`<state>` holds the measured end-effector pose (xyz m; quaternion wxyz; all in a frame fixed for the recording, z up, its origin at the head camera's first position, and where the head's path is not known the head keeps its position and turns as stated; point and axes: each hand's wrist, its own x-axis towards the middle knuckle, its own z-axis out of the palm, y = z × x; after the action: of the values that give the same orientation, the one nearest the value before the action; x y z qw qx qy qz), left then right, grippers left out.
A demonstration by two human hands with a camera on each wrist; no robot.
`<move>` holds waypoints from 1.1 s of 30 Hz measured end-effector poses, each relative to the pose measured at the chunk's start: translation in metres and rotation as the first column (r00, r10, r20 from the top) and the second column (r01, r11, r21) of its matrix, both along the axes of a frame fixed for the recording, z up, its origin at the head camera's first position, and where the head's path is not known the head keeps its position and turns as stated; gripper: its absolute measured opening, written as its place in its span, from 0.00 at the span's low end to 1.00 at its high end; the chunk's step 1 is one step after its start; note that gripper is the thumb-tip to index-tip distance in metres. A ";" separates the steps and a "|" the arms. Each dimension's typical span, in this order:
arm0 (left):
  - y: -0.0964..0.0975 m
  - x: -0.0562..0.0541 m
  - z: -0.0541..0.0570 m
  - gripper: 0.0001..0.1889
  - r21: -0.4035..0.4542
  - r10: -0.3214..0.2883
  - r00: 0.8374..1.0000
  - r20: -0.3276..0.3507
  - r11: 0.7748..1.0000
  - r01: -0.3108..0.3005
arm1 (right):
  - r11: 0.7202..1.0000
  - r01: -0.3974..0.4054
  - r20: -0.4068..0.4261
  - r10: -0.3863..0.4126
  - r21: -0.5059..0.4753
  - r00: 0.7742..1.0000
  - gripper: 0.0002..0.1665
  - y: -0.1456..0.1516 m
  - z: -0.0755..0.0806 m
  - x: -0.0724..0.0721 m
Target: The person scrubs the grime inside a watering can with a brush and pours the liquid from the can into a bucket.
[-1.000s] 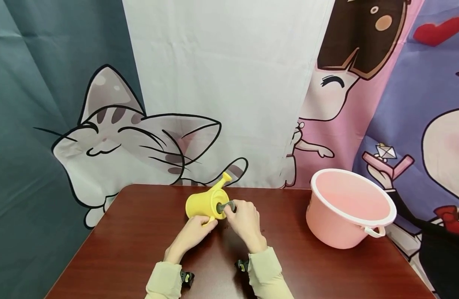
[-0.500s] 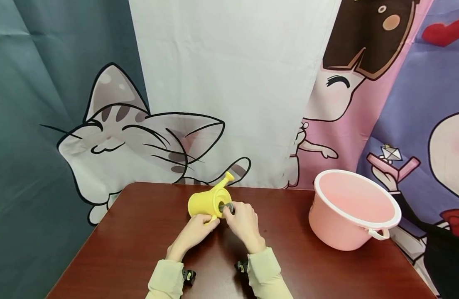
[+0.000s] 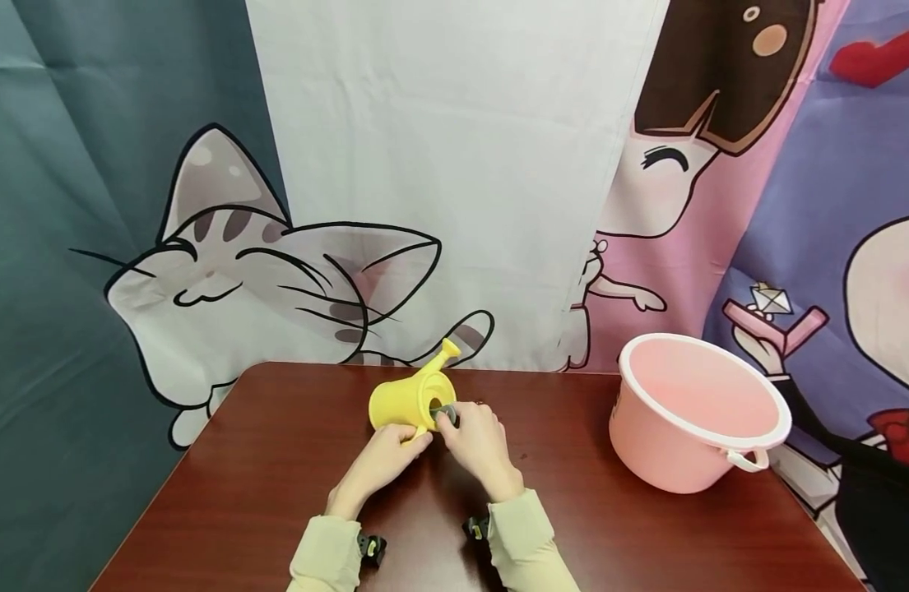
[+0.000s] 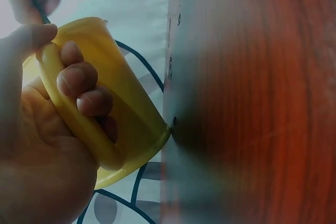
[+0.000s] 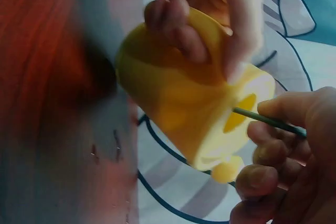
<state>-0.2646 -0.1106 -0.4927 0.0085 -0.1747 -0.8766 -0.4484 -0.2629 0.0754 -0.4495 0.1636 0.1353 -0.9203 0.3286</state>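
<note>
A yellow toy watering can (image 3: 397, 404) lies tilted over the table, its spout pointing up and its round opening facing right. My left hand (image 3: 383, 462) grips the handle, fingers curled through it, as the left wrist view shows on the yellow handle (image 4: 71, 111). With thumb and fingers my right hand (image 3: 480, 444) pinches a thin grey-green piece (image 5: 269, 120) at the can's opening. In the right wrist view it looks like a narrow dark stick, its tip overlapping the hole. The fingers partly hide this piece in the head view, and I cannot tell its kind.
To the right on the brown wooden table (image 3: 239, 485) stands a pink bucket (image 3: 650, 448) with a white rim and a white side handle. Behind the table's far edge hangs a printed cloth backdrop (image 3: 454, 164) with cartoon figures.
My right hand has shifted slightly left, closer to the can, and the grey-green piece has turned a little at the opening. The left hand keeps its grip on the handle.
</note>
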 end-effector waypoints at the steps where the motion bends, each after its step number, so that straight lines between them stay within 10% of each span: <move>1: 0.000 0.000 0.000 0.25 -0.003 0.002 1.000 -0.001 1.000 -0.002 | 1.000 -0.001 0.003 0.001 0.013 1.000 0.24 -0.001 -0.001 0.000; 19: -0.001 0.001 0.000 0.24 0.014 0.004 1.000 0.015 1.000 -0.004 | 0.994 0.051 -0.033 -0.055 -0.093 0.998 0.17 0.014 0.019 0.002; 33: -0.001 0.002 -0.001 0.24 0.018 0.009 0.999 0.032 1.000 -0.010 | 0.999 0.027 0.054 -0.025 -0.036 0.998 0.21 0.004 0.003 0.000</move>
<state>-0.2626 -0.1117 -0.4933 -0.0018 -0.1633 -0.8734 -0.4589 -0.2626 0.0799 -0.4462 0.1453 0.1114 -0.9198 0.3470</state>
